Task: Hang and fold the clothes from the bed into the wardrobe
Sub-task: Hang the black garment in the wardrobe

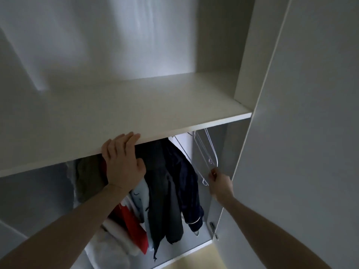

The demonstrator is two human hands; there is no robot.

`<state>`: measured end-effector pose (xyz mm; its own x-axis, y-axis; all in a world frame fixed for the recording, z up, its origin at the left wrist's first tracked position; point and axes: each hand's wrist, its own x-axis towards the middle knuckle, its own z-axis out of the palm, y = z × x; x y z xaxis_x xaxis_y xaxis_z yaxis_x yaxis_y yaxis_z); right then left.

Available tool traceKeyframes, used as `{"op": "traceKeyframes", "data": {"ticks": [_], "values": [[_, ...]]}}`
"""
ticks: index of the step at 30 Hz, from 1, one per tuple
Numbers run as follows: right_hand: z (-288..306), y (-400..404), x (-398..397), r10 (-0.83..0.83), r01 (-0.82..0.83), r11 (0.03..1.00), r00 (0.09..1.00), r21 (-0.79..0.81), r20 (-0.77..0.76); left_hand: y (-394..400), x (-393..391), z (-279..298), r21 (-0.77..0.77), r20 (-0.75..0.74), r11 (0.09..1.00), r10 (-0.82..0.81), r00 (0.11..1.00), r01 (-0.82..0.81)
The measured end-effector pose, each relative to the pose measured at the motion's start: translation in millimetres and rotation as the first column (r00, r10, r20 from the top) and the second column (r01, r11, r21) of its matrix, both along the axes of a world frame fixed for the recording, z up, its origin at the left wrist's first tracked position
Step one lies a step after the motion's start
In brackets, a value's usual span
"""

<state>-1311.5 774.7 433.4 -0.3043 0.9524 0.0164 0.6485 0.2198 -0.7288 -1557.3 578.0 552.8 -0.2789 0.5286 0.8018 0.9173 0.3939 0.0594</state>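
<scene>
A white open wardrobe (242, 55) fills the view, its broad white shelf board (136, 113) crossing above a row of hanging clothes: a dark navy jacket with pale piping at the cuff (186, 183), a dark grey garment (161, 191), a red and white garment (132, 224) and an olive-grey one (89, 177). The white wardrobe door (310, 133) stands open at the right. The shelf hides the rail and the hanger hooks, and dim light blurs the clothes at the left. The left hand (122, 162) rests on the shelf's front edge, fingers straight and together over the board. The right hand (220, 183) pinches the lower end of a clear plastic hanger (206, 150), which hangs tilted beside the navy jacket, next to thin wire hangers (186, 154).
</scene>
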Motion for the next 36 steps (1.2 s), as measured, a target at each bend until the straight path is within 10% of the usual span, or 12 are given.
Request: {"op": "traceKeyframes", "data": {"ticks": [12, 16, 21, 36], "values": [[5, -196, 185, -0.234, 0.230, 0.972, 0.969, 0.059, 0.075, -52, 72, 26, -0.072, 0.318, 0.940, -0.294, 0.901, 0.332], [11, -283, 273, -0.323, 0.323, 0.946, 0.943, 0.015, 0.082, -90, 165, -15, -0.086, 0.510, 0.695, -0.585, 0.630, 0.714], [21, -402, 394, -0.481, 0.482, 0.876, 0.871, 0.015, 0.103, -131, 286, -62, -0.148, 0.710, 0.467, -0.563, 0.423, 0.872], [26, -825, 699, -0.885, 0.888, 0.459, 0.459, -0.017, 0.073, -297, 700, -133, -0.403, 0.819, -0.247, -0.527, 0.226, 0.881]]}}
